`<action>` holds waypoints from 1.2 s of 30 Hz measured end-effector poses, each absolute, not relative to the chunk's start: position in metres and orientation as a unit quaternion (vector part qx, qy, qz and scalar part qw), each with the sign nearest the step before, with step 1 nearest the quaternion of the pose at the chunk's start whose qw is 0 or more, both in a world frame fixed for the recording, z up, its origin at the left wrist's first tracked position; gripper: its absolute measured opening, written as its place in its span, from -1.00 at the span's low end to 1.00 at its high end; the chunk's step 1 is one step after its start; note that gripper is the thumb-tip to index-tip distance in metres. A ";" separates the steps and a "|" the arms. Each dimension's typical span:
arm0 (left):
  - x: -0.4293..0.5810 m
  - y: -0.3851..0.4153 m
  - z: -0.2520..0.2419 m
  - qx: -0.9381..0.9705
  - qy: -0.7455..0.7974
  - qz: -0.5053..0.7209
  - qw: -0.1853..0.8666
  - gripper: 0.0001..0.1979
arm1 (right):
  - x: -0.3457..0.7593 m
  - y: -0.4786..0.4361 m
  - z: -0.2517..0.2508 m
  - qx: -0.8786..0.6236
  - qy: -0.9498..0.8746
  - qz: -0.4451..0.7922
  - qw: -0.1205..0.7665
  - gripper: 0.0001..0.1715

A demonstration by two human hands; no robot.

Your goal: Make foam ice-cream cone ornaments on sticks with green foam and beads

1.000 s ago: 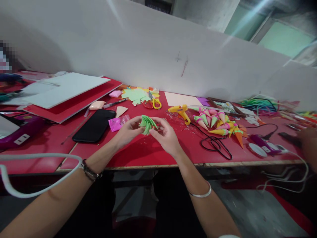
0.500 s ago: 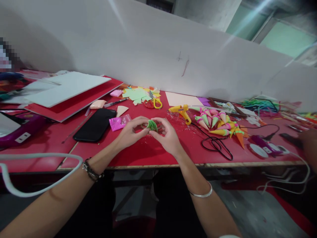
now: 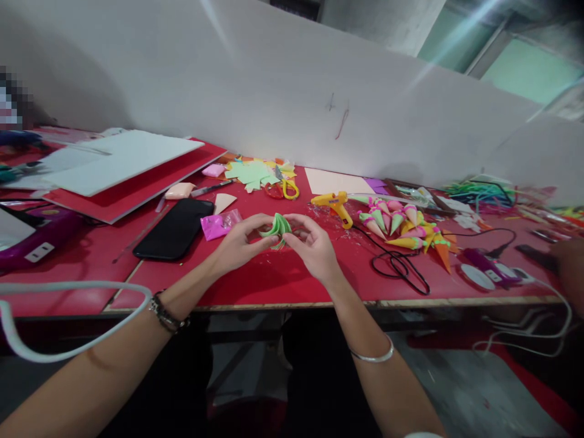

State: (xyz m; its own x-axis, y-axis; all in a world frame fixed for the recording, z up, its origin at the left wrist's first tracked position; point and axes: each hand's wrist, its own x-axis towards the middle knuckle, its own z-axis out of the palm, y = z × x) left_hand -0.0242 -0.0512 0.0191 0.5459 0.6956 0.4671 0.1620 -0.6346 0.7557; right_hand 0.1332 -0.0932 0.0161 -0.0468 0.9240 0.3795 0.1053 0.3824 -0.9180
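Observation:
Between my two hands, just above the red tabletop, is a green piece with curved, fanned folds that looks like paper (image 3: 279, 226). My left hand (image 3: 244, 243) pinches its left side between thumb and fingers. From the other side, my right hand (image 3: 312, 243) grips it with the thumb near its lower edge. Thin green ends hang below the folds. Left of my left hand lies a bright pink packet (image 3: 218, 225) in clear plastic. A yellow glue gun (image 3: 335, 205) rests on the table beyond my right hand.
A black phone (image 3: 176, 231) lies at the left. Yellow-handled scissors (image 3: 289, 188) sit by green paper cutouts (image 3: 253, 174). Colourful paper cones (image 3: 395, 219) are heaped at the right, near a black cord (image 3: 399, 271). White boards (image 3: 137, 158) are stacked at the left. A white cable (image 3: 91, 354) loops in front.
The green piece has turned and spread, showing more of its folds between my hands. My right hand has shifted slightly to the right.

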 end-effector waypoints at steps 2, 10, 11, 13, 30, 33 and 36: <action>-0.025 -0.051 0.019 0.812 0.277 0.400 0.322 -0.77 | 0.134 -0.093 0.016 -0.410 -0.621 0.375 0.553 -0.63; -0.024 -0.050 0.017 0.823 0.273 0.408 0.286 -0.79 | 0.129 -0.098 0.018 -0.426 -0.644 0.345 0.533 -0.57; -0.023 -0.050 0.018 0.826 0.264 0.407 0.289 -0.80 | 0.128 -0.098 0.018 -0.427 -0.645 0.345 0.533 -0.59; -0.023 -0.049 0.019 0.829 0.252 0.402 0.297 -0.80 | 0.128 -0.098 0.018 -0.429 -0.644 0.347 0.530 -0.62; -0.026 -0.051 0.022 0.747 0.303 0.399 0.437 -0.76 | 0.131 -0.096 0.017 -0.423 -0.624 0.382 0.536 -0.78; -0.026 -0.050 0.021 0.725 0.304 0.400 0.472 -0.75 | 0.130 -0.097 0.020 -0.403 -0.608 0.422 0.538 -0.77; -0.026 -0.049 0.019 0.700 0.299 0.405 0.506 -0.76 | 0.130 -0.098 0.021 -0.387 -0.593 0.451 0.544 -0.77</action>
